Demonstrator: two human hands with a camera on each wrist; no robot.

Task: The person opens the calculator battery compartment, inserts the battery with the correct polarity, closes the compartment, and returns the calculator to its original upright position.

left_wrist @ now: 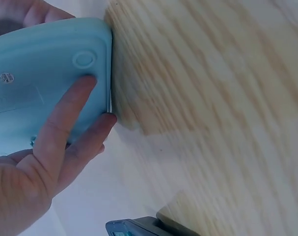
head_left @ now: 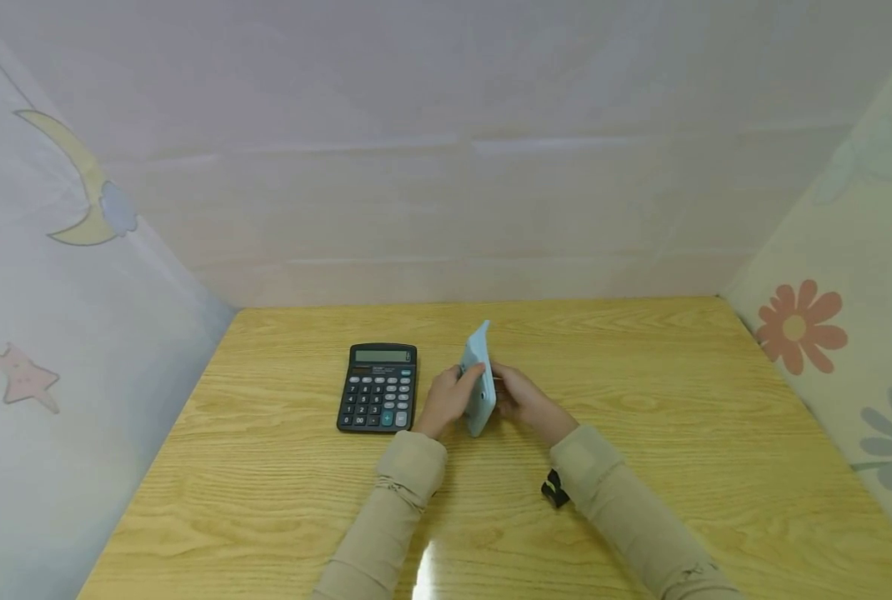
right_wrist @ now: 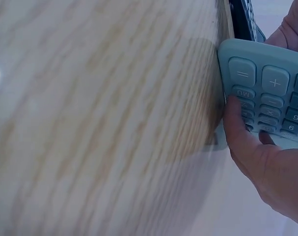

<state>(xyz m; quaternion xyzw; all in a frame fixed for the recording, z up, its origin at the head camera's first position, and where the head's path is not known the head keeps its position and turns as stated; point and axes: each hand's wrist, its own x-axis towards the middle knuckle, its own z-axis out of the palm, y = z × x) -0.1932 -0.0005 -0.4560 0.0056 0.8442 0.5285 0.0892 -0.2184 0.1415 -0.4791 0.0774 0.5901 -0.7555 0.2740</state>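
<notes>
A light blue calculator is tilted up on its side between both hands, over the middle of the table. My left hand grips it from the left, with the thumb on its back; that back shows a round foot and a small round sticker in the left wrist view. From the right, my right hand holds it by the key side, its fingers at the lower keys. Just left of my left hand, a black calculator lies face up on the table.
The wooden table has fabric walls behind it and at both sides. A small black object lies beside the right sleeve, partly covered by it; its kind cannot be told.
</notes>
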